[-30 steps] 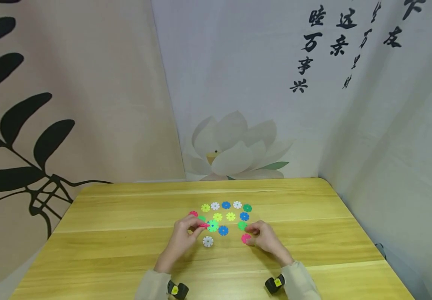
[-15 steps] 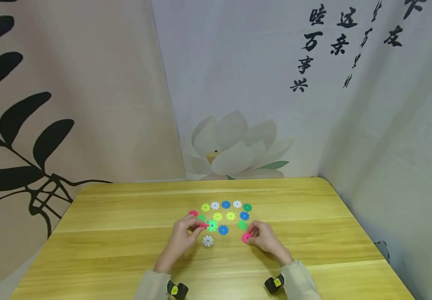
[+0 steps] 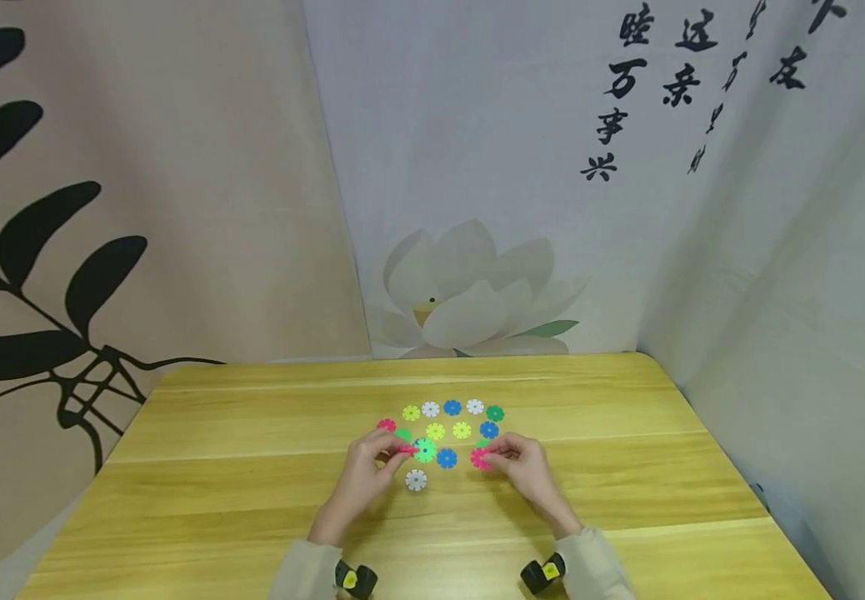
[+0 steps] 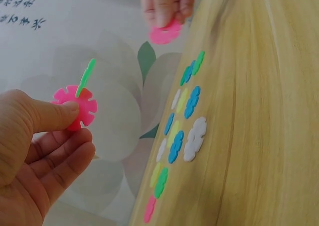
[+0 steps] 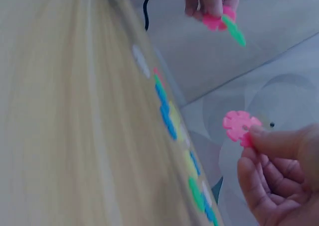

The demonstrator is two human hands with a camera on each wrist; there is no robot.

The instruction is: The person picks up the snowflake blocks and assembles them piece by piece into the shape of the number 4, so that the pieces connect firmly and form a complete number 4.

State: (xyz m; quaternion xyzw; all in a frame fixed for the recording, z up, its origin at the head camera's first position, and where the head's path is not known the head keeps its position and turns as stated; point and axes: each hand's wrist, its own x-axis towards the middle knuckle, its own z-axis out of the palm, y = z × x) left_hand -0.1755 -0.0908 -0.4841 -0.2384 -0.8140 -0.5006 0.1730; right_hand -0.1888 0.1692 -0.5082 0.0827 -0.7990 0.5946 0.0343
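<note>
1. Where the head view begins at far left, a dark leaf print [image 3: 42, 346] marks the backdrop [image 3: 252, 208] behind the wooden table [image 3: 215, 483].
2. At lower center-left, a light left sleeve [image 3: 305, 571] with a black wrist unit [image 3: 357, 582] leads up to the left hand [image 3: 363, 467].
3. The left hand pinches the left pink disc [image 4: 88, 107], thumb laid against its notched face. The joined green disc [image 4: 85, 76] is set into the rim of this piece and stands crosswise to it.
4. At center, loose discs lie on the table. The rear row includes, left to right, a yellow disc [image 3: 412, 413], a white disc [image 3: 430, 409], a blue disc [image 3: 452, 407], a second white disc [image 3: 475, 407] and a dark green disc [image 3: 496, 413].
5. Nearer the bottom edge, a front white disc [image 3: 416, 480] lies left of a front blue disc [image 3: 447, 458].
6. Right of center, the right hand [image 3: 526, 467] pinches the right pink disc [image 5: 238, 124] by its edge, apart from the left-hand pair. In the head view, it partly covers a light green disc [image 3: 483, 443].
7. At upper right, black calligraphy [image 3: 623, 79] runs down the backdrop.
</note>
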